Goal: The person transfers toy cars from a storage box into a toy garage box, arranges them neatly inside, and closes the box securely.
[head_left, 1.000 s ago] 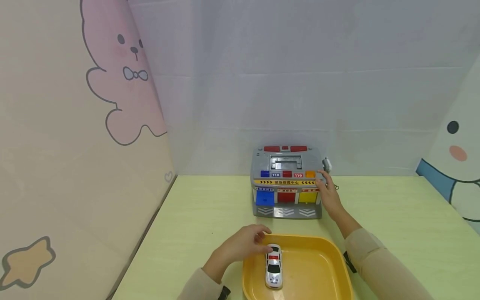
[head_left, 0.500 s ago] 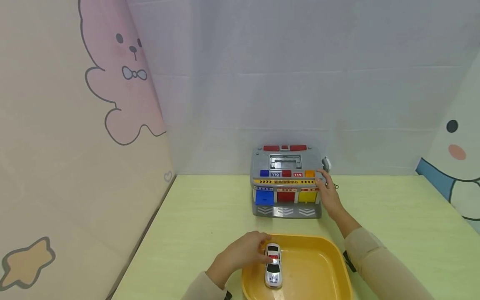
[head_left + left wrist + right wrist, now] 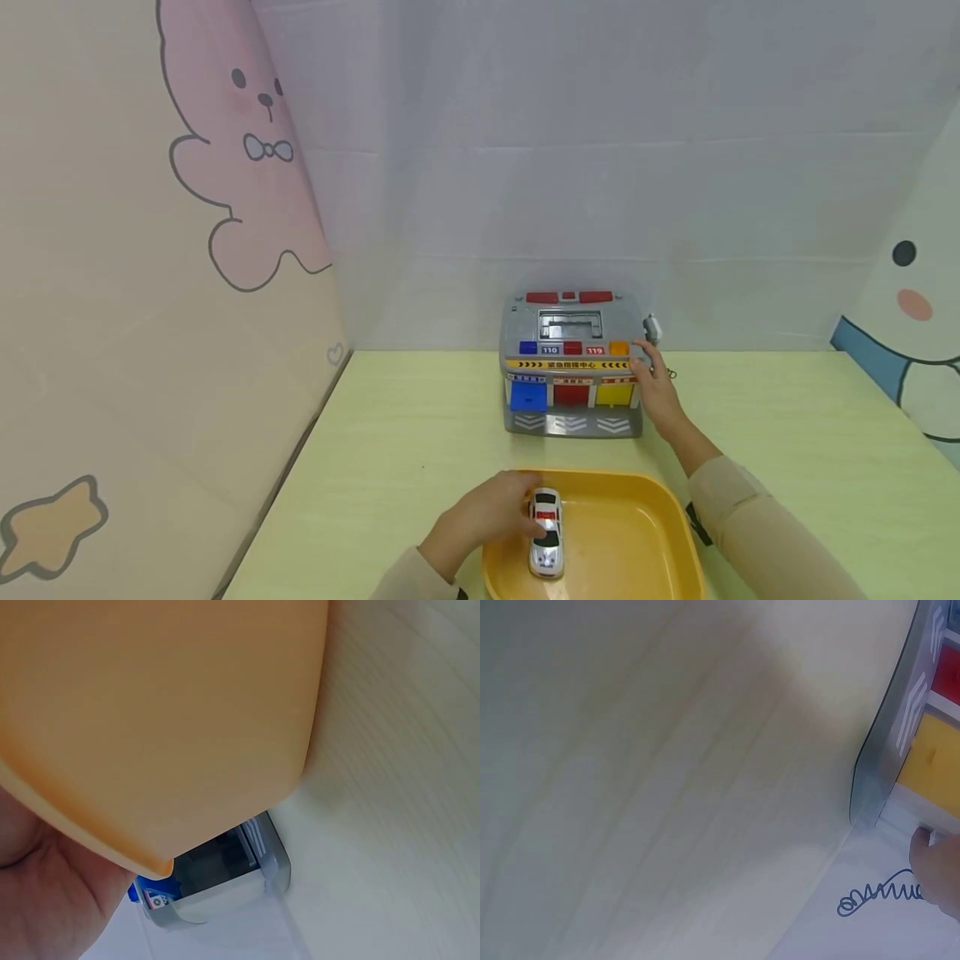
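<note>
In the head view, a white toy police car (image 3: 547, 557) with a red roof light lies in the yellow tray (image 3: 622, 487). My left hand (image 3: 487, 512) reaches over the tray's left rim, its thumb over the car and its fingers beside the car's far end. Whether they press on it is hard to see. Beyond the tray stands a grey toy emergency station (image 3: 517, 325) with blue, red and yellow garage doors. My right hand (image 3: 660, 400) rests on its upper right corner, fingers fairly straight. The left wrist view shows mostly the tray's outside (image 3: 165, 712).
Off the station's right side hangs a coiled cord (image 3: 877, 896). A small grey-white piece (image 3: 653, 327) sticks out there too. The pale yellow-green table (image 3: 405, 417) meets a cloth backdrop (image 3: 450, 208) right behind the station, and a printed panel stands at left.
My left hand has come slightly right and nearer, its thumb sliding from the car's rear toward its windscreen. The car, tray, station and right hand hold their places.
</note>
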`<action>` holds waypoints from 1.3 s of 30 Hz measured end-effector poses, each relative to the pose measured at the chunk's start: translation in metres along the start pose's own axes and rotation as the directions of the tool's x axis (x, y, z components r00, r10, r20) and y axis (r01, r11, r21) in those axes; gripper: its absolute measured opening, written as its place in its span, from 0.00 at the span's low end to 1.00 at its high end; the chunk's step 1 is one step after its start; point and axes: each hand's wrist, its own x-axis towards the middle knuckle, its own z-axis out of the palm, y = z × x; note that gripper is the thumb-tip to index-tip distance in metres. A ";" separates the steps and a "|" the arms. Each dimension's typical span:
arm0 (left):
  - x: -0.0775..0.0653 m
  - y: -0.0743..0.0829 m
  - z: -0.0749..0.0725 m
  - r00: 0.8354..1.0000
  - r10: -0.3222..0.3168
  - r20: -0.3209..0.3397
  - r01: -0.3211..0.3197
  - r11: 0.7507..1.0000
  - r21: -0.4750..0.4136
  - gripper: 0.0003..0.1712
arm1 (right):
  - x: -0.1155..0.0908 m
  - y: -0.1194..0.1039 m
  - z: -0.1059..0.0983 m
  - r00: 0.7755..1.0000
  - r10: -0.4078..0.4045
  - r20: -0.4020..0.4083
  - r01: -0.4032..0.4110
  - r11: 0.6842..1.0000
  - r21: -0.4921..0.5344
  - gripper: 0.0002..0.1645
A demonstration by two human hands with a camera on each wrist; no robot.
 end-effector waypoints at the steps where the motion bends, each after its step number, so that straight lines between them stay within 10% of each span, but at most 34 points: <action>1: 0.001 0.000 0.001 1.000 0.003 0.002 -0.003 1.000 0.002 0.31 | -0.001 -0.003 0.000 1.000 0.005 0.003 -0.005 1.000 0.004 0.34; 10: 0.007 -0.002 0.006 0.999 0.038 0.004 -0.038 0.998 0.043 0.20 | -0.001 -0.002 0.001 1.000 0.003 0.000 -0.003 1.000 0.009 0.34; 21: 0.012 -0.004 0.010 0.998 0.067 -0.004 -0.066 0.988 0.139 0.23 | -0.018 -0.031 0.007 1.000 0.010 0.001 -0.010 1.000 0.003 0.32; 39: 0.021 0.000 0.012 0.994 0.026 0.109 -0.051 0.971 0.234 0.28 | -0.006 -0.014 0.003 0.999 0.042 -0.007 -0.042 0.999 -0.017 0.33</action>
